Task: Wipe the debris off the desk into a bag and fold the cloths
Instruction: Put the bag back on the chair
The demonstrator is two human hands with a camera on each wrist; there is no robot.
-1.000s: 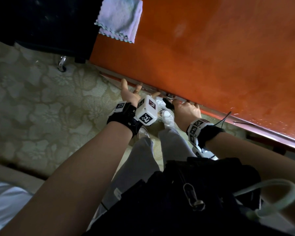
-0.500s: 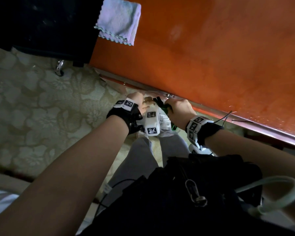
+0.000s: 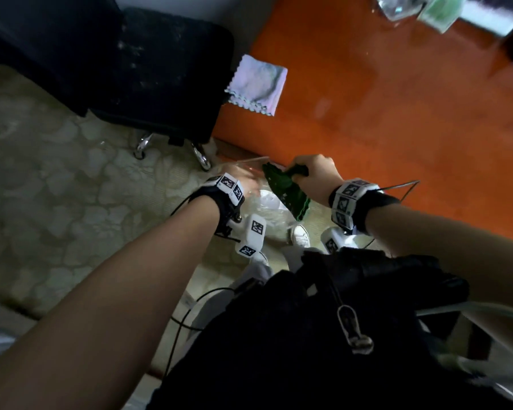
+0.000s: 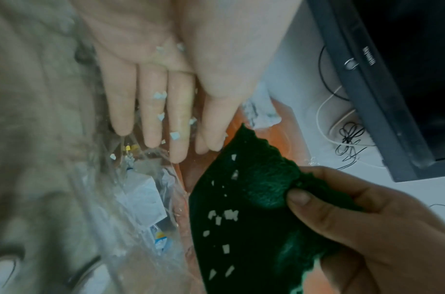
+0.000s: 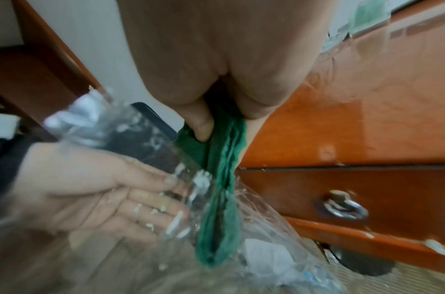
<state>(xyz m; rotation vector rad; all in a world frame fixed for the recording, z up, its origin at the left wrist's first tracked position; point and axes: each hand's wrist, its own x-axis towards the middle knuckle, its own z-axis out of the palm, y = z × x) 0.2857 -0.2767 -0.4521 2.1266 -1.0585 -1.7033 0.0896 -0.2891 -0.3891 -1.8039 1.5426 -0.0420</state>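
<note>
My right hand (image 3: pixel 316 170) grips a bunched dark green cloth (image 3: pixel 288 192) at the front edge of the orange desk (image 3: pixel 397 128). The cloth hangs over the mouth of a clear plastic bag (image 3: pixel 268 204). White paper bits (image 4: pixel 224 215) cling to the green cloth (image 4: pixel 241 199). My left hand (image 4: pixel 161 99) is flat with straight fingers against the bag (image 4: pixel 140 199), and small bits stick to its fingers (image 4: pixel 159 95). Crumpled paper lies inside the bag (image 5: pixel 266 256). A pale folded cloth (image 3: pixel 256 84) lies on the desk's near left corner.
A black wheeled chair (image 3: pixel 148 69) stands left of the desk on patterned flooring. Below the desk edge is a drawer with a metal ring handle (image 5: pixel 345 206). Green and clear items (image 3: pixel 433 10) lie at the desk's far side. A dark monitor (image 4: pixel 392 89) shows in the left wrist view.
My hands have moved apart. The right hand has lifted the green cloth up beside the desk edge, and the left hand has opened flat against the bag. The view has tilted up.
</note>
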